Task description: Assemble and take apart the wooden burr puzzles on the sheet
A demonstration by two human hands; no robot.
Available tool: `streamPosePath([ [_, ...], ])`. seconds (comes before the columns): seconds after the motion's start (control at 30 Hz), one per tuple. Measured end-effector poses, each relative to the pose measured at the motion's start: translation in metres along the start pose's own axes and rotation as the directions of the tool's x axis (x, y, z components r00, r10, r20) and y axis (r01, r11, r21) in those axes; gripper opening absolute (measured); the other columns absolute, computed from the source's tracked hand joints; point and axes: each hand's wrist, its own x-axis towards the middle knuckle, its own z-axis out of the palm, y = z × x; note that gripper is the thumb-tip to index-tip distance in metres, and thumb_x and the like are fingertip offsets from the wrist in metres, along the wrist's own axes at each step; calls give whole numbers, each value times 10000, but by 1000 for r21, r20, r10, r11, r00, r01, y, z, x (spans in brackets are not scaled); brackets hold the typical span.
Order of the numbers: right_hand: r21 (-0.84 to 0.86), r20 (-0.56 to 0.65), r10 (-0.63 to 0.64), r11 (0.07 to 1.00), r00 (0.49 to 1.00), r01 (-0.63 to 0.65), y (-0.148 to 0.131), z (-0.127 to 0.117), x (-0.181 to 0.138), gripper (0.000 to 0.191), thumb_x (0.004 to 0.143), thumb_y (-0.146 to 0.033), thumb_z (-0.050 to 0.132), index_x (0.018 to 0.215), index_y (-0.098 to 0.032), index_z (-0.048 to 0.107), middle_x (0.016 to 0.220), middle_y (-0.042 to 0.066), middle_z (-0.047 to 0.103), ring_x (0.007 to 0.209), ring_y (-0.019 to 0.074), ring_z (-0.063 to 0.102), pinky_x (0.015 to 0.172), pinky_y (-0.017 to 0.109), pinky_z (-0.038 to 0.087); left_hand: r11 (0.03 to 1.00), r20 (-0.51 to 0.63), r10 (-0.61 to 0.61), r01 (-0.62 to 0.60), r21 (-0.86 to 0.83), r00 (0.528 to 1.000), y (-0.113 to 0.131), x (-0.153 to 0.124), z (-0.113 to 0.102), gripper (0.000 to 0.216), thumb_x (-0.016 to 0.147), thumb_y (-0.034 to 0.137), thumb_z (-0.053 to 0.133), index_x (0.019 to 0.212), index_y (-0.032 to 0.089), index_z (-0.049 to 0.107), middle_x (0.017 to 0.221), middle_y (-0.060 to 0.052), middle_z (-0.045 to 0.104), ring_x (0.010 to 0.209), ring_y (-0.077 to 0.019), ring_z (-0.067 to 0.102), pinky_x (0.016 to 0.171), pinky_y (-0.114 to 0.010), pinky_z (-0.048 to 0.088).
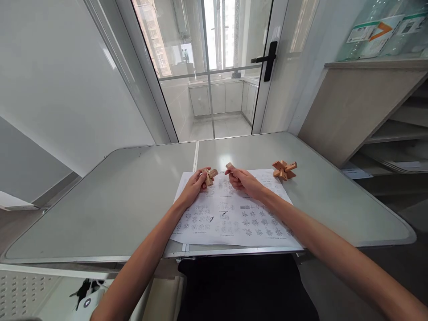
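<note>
My left hand (196, 183) is closed around a partly joined cluster of wooden puzzle pieces (209, 177), pale and notched. A short gap to the right, my right hand (241, 179) pinches a single wooden puzzle piece (229, 166) between thumb and fingers; the piece's lower end is hidden by the fingers. Both hands are just above a large instruction sheet (230, 223) printed with small diagrams. An assembled wooden burr puzzle (284, 170), darker orange-brown, rests at the sheet's upper right edge.
The grey folding table (133, 200) has a metal rim and a seam near its middle. A glass door (214, 67) with a black handle (268, 60) stands behind it. On the right, a shelf unit (364, 98) carries wrapped plastic bottles (384, 33).
</note>
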Motion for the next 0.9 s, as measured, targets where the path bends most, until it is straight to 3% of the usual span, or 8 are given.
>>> streamPosePath([
  [0.2, 51, 48, -29, 998, 998, 27, -2, 1, 1, 457, 900, -630, 684, 1102, -219, 697, 697, -50, 402, 537, 112, 289, 470, 274, 288, 1000, 107, -28, 27, 10, 994, 1, -2, -1, 661, 956, 597, 661, 1524, 276, 556, 1202, -77, 740, 963, -192, 664, 764, -270, 493],
  [0.37, 70, 39, -14, 997, 999, 11, -4, 2, -5, 479, 915, -584, 724, 1226, -224, 661, 662, -78, 352, 520, 97, 242, 461, 245, 222, 1000, 151, 7, -10, 19, 989, 3, -3, 1, 648, 948, 560, 691, 1510, 257, 581, 1344, -94, 712, 1185, -257, 664, 971, -343, 505],
  [0.53, 109, 84, 67, 991, 994, -76, -3, 1, -4, 407, 975, -589, 619, 1104, -209, 684, 587, -90, 292, 481, 100, 172, 443, 244, 176, 999, 101, 30, -33, 33, 994, 5, -5, 3, 604, 916, 547, 742, 1397, 198, 637, 1210, -113, 752, 1105, -253, 689, 946, -349, 514],
  [0.67, 221, 133, 80, 969, 988, -109, -2, 1, 0, 295, 952, -432, 596, 1064, -186, 714, 635, -52, 374, 496, 109, 238, 450, 258, 238, 999, 108, 35, -37, 22, 994, 5, -5, 5, 604, 915, 594, 715, 1342, 172, 640, 1105, -108, 742, 837, -181, 688, 764, -310, 524],
  [0.8, 192, 144, 35, 979, 989, -62, -1, 0, -1, 350, 923, -363, 680, 1227, -193, 711, 758, -22, 515, 547, 102, 341, 489, 259, 324, 997, 119, 55, -62, 54, 991, 3, -4, 5, 571, 949, 591, 671, 1331, 167, 668, 1024, -81, 724, 728, -123, 566, 683, -273, 459],
  [0.9, 121, 151, -56, 992, 987, 38, 2, 1, -2, 494, 905, -384, 775, 1356, -221, 655, 922, 8, 631, 681, 112, 507, 647, 277, 469, 997, 89, 53, -57, 46, 995, 1, -3, 4, 560, 949, 583, 675, 1325, 169, 662, 1049, -80, 724, 754, -130, 555, 713, -282, 457],
])
